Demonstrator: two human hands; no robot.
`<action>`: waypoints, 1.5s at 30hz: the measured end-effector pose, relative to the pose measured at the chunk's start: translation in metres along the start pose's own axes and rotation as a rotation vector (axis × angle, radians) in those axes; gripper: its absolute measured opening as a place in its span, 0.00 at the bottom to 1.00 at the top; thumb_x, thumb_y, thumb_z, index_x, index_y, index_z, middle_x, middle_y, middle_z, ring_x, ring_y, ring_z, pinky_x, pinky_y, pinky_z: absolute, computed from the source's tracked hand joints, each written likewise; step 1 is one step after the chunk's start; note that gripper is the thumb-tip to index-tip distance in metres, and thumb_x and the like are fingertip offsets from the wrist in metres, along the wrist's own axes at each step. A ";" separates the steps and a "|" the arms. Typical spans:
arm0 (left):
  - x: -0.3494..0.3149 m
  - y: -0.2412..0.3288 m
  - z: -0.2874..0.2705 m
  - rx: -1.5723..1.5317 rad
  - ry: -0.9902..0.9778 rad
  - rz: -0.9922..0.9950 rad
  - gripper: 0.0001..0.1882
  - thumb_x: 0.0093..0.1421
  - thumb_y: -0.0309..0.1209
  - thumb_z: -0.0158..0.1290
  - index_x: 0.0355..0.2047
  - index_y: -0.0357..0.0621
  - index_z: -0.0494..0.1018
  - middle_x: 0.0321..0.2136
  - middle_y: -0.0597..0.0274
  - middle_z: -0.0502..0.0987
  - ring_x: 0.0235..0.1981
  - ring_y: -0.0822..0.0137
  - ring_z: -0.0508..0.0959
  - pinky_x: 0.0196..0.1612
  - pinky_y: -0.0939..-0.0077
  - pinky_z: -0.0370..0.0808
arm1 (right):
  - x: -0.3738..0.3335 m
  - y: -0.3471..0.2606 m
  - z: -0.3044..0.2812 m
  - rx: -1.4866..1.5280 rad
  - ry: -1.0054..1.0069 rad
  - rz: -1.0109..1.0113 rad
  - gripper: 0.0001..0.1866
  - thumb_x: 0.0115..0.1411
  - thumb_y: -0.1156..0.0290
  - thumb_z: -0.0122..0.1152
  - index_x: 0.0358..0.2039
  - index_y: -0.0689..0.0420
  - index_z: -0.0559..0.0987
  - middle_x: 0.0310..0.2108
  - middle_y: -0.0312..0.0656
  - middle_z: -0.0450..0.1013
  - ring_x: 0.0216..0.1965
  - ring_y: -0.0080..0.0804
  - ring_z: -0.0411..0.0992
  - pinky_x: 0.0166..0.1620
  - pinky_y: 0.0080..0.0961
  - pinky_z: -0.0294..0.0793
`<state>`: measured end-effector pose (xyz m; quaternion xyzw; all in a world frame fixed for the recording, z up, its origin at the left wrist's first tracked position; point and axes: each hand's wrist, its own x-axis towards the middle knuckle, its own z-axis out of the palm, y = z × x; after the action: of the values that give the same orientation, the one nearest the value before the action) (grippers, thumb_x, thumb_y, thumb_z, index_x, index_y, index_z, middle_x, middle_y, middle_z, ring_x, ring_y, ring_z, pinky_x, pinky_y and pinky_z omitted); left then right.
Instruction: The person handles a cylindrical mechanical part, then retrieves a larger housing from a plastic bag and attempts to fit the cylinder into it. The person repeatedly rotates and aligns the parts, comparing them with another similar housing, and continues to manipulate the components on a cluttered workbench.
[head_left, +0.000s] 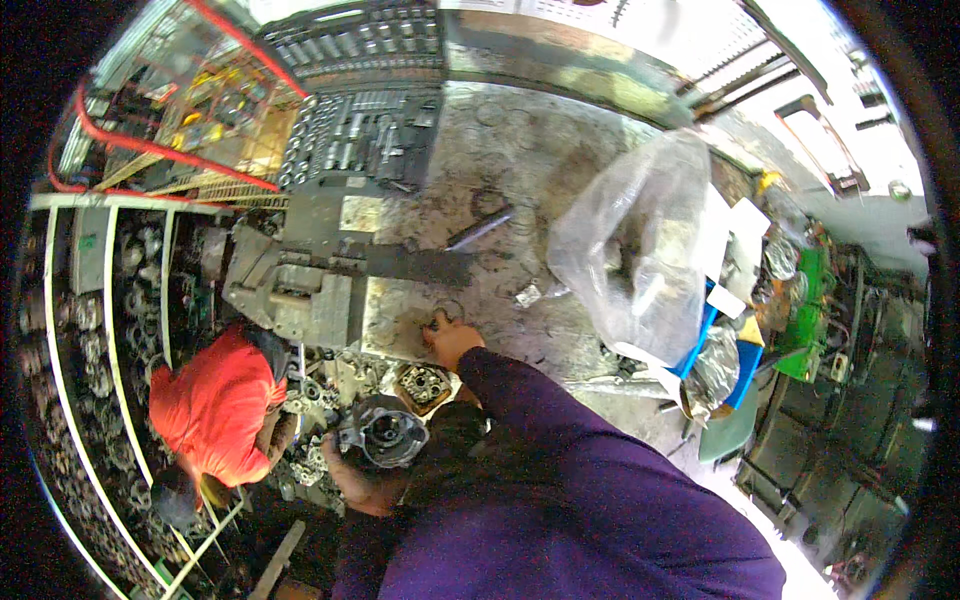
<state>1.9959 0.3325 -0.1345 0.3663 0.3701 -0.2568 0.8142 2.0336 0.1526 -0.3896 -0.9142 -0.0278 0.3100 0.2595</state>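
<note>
A round grey metal housing [385, 432] is gripped by the left hand [350, 478] below the counter [560, 330] edge; the right hand [450, 340] is pinched on a small dark part [436, 320]. One-handed, the housing could be dropped

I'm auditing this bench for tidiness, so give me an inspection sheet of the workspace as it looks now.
Surface: stained, scuffed metal bench top.
Job's things: round grey metal housing held at the bench edge; small dark part on the bench.
Clutter: clear plastic bag, socket set tray, loose metal parts, metal rod.
Hands: left hand holds the housing; right hand touches the small part.
Cables: red hose.
Surroundings: person in orange shirt crouched at left.
</note>
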 end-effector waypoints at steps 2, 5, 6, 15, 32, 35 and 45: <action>0.002 -0.002 0.006 -0.076 0.003 -0.020 0.45 0.63 0.71 0.39 0.59 0.43 0.73 0.51 0.50 0.80 0.49 0.50 0.81 0.52 0.49 0.81 | -0.005 0.001 -0.002 0.005 -0.001 0.004 0.31 0.60 0.65 0.62 0.66 0.38 0.72 0.67 0.59 0.62 0.54 0.63 0.75 0.48 0.50 0.83; 0.005 -0.002 0.019 0.042 -0.083 -0.057 0.38 0.64 0.64 0.42 0.58 0.47 0.75 0.55 0.53 0.80 0.54 0.50 0.79 0.59 0.48 0.76 | -0.023 0.005 -0.009 0.049 0.090 -0.006 0.32 0.58 0.68 0.61 0.66 0.44 0.72 0.65 0.59 0.65 0.52 0.60 0.77 0.48 0.48 0.83; 0.006 -0.002 0.023 0.058 -0.080 -0.070 0.38 0.64 0.64 0.42 0.58 0.46 0.75 0.54 0.53 0.80 0.53 0.50 0.79 0.59 0.48 0.76 | -0.034 0.009 -0.009 0.089 0.095 0.004 0.32 0.58 0.68 0.61 0.66 0.46 0.71 0.63 0.59 0.66 0.51 0.60 0.77 0.48 0.48 0.83; 0.028 -0.025 0.091 0.194 -0.308 -0.161 0.45 0.62 0.71 0.46 0.64 0.48 0.70 0.57 0.52 0.78 0.55 0.50 0.79 0.54 0.48 0.81 | -0.213 0.114 0.004 0.322 0.175 0.310 0.28 0.58 0.60 0.67 0.58 0.55 0.74 0.52 0.59 0.71 0.48 0.62 0.76 0.50 0.53 0.79; -0.002 -0.097 0.289 0.416 -0.543 0.039 0.42 0.61 0.70 0.46 0.65 0.55 0.69 0.62 0.52 0.73 0.61 0.44 0.74 0.57 0.38 0.74 | -0.394 0.175 -0.044 0.448 0.481 0.656 0.24 0.61 0.59 0.67 0.55 0.58 0.77 0.45 0.56 0.77 0.48 0.59 0.77 0.50 0.52 0.77; -0.009 -0.118 0.298 0.326 -0.618 -0.217 0.44 0.60 0.70 0.45 0.66 0.53 0.69 0.63 0.51 0.73 0.62 0.45 0.74 0.58 0.36 0.72 | -0.401 0.188 -0.046 0.435 0.555 0.644 0.24 0.60 0.60 0.67 0.53 0.58 0.76 0.45 0.57 0.76 0.47 0.59 0.77 0.49 0.52 0.78; -0.004 -0.146 0.302 0.355 -0.607 -0.233 0.48 0.57 0.70 0.46 0.66 0.48 0.69 0.59 0.48 0.76 0.58 0.42 0.76 0.62 0.24 0.68 | -0.401 0.232 -0.082 0.452 0.629 0.596 0.26 0.63 0.56 0.66 0.54 0.61 0.75 0.47 0.57 0.75 0.50 0.59 0.76 0.52 0.52 0.77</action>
<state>2.0178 0.0084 -0.0525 0.3643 0.1006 -0.5047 0.7762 1.7321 -0.1698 -0.2270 -0.8526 0.3827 0.0779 0.3472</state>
